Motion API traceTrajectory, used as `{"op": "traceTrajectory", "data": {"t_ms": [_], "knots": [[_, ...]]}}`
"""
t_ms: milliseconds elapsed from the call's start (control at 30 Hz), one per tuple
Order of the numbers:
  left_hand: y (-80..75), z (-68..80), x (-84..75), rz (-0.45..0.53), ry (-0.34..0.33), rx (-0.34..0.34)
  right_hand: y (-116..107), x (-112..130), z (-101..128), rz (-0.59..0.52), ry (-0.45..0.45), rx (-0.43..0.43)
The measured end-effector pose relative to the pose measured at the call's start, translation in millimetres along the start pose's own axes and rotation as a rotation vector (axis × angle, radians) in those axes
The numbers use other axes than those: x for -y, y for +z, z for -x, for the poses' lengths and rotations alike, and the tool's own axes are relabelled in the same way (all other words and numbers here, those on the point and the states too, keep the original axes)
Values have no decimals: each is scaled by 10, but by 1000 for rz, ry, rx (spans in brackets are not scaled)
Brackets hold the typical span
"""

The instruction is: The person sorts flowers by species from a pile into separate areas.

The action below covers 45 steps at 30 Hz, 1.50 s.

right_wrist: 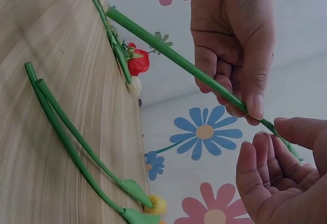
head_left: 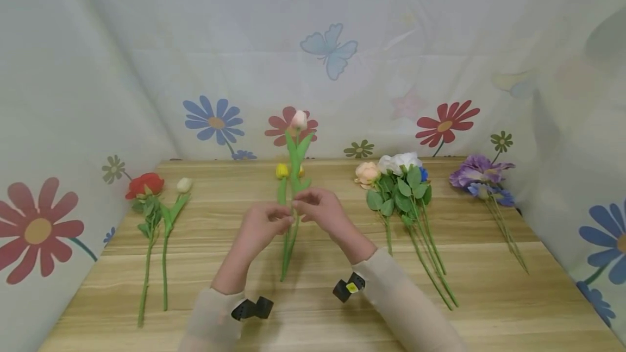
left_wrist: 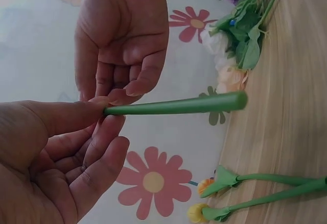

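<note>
A pale pink tulip (head_left: 299, 120) on a long green stem (head_left: 292, 232) stands almost upright over the wooden table (head_left: 313, 314). My left hand (head_left: 286, 222) pinches the stem at mid height between thumb and fingers. My right hand (head_left: 299, 208) pinches the same stem just above it, fingers curled. In the left wrist view the left hand (left_wrist: 104, 113) grips the stem (left_wrist: 179, 104) and the right hand (left_wrist: 120, 94) touches it from above. The right wrist view has the stem (right_wrist: 168, 55) running under the left hand (right_wrist: 245, 106) and into the right hand (right_wrist: 276, 137).
Two yellow tulips (head_left: 282, 170) lie on the table behind the hands. A red rose (head_left: 144, 184) and a white tulip (head_left: 184, 184) lie at the left. A bunch of peach, white and blue roses (head_left: 396, 170) and purple flowers (head_left: 479, 173) lie at the right. Flower-print cloth walls the table.
</note>
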<state>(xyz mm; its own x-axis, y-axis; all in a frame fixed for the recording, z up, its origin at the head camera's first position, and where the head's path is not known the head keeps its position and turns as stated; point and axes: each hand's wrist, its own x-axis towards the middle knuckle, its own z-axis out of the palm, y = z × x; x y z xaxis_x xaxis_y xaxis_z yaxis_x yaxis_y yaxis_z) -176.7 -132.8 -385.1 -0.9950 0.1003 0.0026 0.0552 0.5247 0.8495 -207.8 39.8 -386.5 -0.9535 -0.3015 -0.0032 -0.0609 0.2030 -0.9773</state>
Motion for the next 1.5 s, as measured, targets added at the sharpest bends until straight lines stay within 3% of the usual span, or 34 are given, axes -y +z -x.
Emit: {"op": "traceTrajectory", "data": {"t_ms": [300, 467, 733, 1000, 1167, 1333, 1500], "knots": [[18, -26, 96, -59, 40, 80, -14, -90, -49, -6, 30, 9], [-97, -19, 206, -121, 43, 114, -41, -205, -102, -21, 75, 3], [-614, 73, 553, -268, -38, 55, -139, -470, -190, -19, 209, -58], [-1290, 193, 1077, -359, -110, 21, -189, -586, -264, -21, 259, -47], [-1618, 239, 1367, -466, -200, 6, -165, -612, -295, 2, 299, -41], [-1817, 306, 1553, -519, -282, -21, -152, -669, -332, 2, 340, -41], [-1886, 387, 1690, -533, -325, -60, -162, -750, -381, -3, 356, -51]]}}
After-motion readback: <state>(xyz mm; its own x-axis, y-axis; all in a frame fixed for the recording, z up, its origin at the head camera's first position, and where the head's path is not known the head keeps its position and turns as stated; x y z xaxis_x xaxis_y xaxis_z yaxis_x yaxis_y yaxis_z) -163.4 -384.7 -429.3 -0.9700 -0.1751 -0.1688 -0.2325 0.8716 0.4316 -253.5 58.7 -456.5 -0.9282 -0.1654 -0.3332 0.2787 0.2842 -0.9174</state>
